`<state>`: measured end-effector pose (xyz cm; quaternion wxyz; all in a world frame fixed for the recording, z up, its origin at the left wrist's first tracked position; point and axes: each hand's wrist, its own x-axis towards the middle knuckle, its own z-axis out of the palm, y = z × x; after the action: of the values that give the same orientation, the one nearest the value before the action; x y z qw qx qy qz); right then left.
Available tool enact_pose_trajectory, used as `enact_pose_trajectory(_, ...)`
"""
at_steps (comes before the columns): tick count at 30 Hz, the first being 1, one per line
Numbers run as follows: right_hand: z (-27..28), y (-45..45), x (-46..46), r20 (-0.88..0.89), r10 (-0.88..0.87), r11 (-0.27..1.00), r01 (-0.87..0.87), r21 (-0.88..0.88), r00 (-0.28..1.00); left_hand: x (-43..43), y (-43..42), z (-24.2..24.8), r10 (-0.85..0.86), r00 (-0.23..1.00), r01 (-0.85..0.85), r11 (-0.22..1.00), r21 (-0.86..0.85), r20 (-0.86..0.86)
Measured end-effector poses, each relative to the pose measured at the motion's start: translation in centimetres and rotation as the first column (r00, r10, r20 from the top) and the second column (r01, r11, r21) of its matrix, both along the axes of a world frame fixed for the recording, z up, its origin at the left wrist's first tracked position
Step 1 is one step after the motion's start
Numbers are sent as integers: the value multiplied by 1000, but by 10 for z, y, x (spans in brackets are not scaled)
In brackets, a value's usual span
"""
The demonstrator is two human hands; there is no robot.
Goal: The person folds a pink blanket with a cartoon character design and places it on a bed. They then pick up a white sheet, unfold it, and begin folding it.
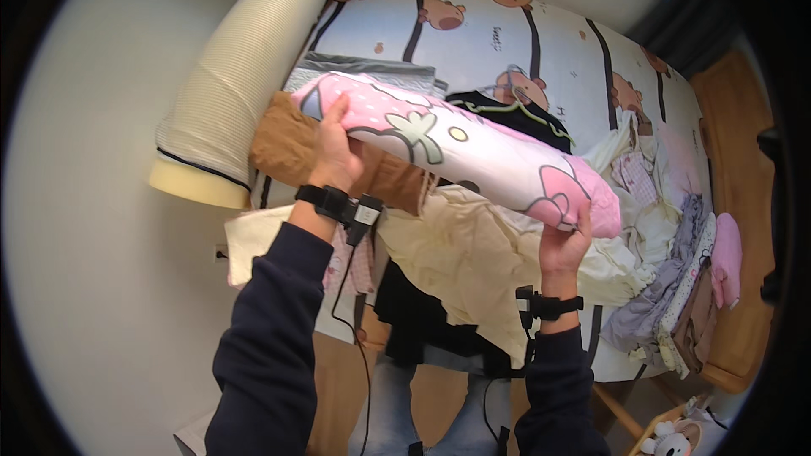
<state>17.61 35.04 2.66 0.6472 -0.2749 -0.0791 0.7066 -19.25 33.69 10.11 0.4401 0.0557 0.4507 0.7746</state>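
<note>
A long, folded pink and white cloth (pixel 481 145) with a cartoon print is held up in front of me, over the bed. My left hand (pixel 337 145) grips its left end, thumb on top. At the lower right end, my right hand (pixel 566 242) has hold of the pink edge. Brown folded fabric (pixel 288 145) lies beneath and behind my left hand. Below the held cloth spreads a crumpled cream garment (pixel 466 244), with black fabric (pixel 412 310) partly under it.
A rolled cream mattress (pixel 234 76) leans at the left. Grey folded textiles (pixel 374 66) and a black garment on a hanger (pixel 513 117) lie on the printed bedsheet (pixel 462 44). Crumpled clothes (pixel 659 253) sit at the right, near the wooden headboard (pixel 735 329).
</note>
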Motion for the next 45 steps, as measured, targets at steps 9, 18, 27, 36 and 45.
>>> enact_pose_trajectory(9,5,13,-238,-88,173,979,-162,122,981,-247,-33,8,52,987,-62,996,-62,-150)
enact_pose_trajectory(18,-147,-83,-296,137,560,727,-405,-554,817,-282,-140,-205,-95,992,123,888,-443,84)
enact_pose_trajectory(27,-153,-61,-277,212,492,790,-331,-517,844,-340,-99,-229,124,989,-148,865,-479,-82)
enact_pose_trajectory(36,-139,-70,-262,232,519,742,-299,-601,822,-325,-118,-218,179,982,-98,770,-630,66)
enact_pose_trajectory(45,-153,-150,-158,889,367,908,101,-406,274,-136,-168,-236,95,931,141,799,-585,353)
